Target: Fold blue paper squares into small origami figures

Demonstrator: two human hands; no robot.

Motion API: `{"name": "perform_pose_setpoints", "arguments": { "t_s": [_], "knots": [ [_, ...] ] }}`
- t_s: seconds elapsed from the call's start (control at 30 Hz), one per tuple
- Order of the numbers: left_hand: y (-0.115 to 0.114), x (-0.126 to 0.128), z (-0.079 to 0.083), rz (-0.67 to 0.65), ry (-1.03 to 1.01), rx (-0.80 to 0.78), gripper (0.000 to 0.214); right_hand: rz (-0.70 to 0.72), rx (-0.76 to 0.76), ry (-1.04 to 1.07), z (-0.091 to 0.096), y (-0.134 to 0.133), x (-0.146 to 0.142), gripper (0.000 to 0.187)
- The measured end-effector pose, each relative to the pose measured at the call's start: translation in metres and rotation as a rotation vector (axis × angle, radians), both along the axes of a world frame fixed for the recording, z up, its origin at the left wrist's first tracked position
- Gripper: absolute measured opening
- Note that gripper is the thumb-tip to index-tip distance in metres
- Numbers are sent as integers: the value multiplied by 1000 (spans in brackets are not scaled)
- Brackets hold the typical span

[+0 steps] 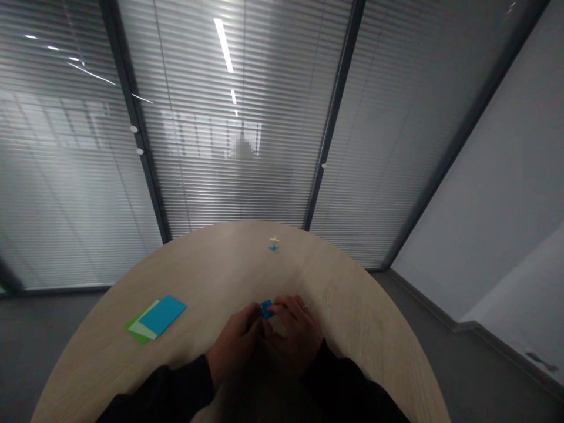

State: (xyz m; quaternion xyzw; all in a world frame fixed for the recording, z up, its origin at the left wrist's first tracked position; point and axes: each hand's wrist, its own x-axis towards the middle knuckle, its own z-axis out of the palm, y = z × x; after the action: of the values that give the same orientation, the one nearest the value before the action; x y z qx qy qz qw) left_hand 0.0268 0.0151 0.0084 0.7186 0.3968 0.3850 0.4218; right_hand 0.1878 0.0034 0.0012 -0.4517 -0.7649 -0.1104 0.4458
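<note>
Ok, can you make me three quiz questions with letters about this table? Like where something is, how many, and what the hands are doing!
1. Where is the paper stack? A: on the wooden table; B: on the floor; C: in a hand.
2. How many small star-shaped pieces lie near the table's far edge? A: one; B: two; C: five.
3. What is happening to the blue folded paper? A: lying alone on the table; B: stuck on the blinds; C: held between both hands.

Answers:
1. A, it lies left of the hands.
2. B, a yellow piece and a blue piece.
3. C, the left hand and right hand close around it.
</note>
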Motion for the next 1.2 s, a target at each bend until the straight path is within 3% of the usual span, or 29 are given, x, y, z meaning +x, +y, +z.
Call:
{"name": "perform_pose_setpoints", "arguments": {
  "t_s": [0.1,0.33,0.73,0.97,1.2],
  "knots": [
    [-1,0,-2,8,49,17,16,-3,-26,113,-3,0,-2,17],
    [-1,1,-3,17,85,40,20,69,-113,260,-7,-1,-6,16],
    [-2,1,-1,46,97,41,20,125,-66,47,-1,1,8,25],
    [1,1,-6,31,123,41,16,104,69,-90,8,0,13,6],
    [0,2,-5,50,116,18,19,54,129,-244,13,0,14,7]
  ]
}}
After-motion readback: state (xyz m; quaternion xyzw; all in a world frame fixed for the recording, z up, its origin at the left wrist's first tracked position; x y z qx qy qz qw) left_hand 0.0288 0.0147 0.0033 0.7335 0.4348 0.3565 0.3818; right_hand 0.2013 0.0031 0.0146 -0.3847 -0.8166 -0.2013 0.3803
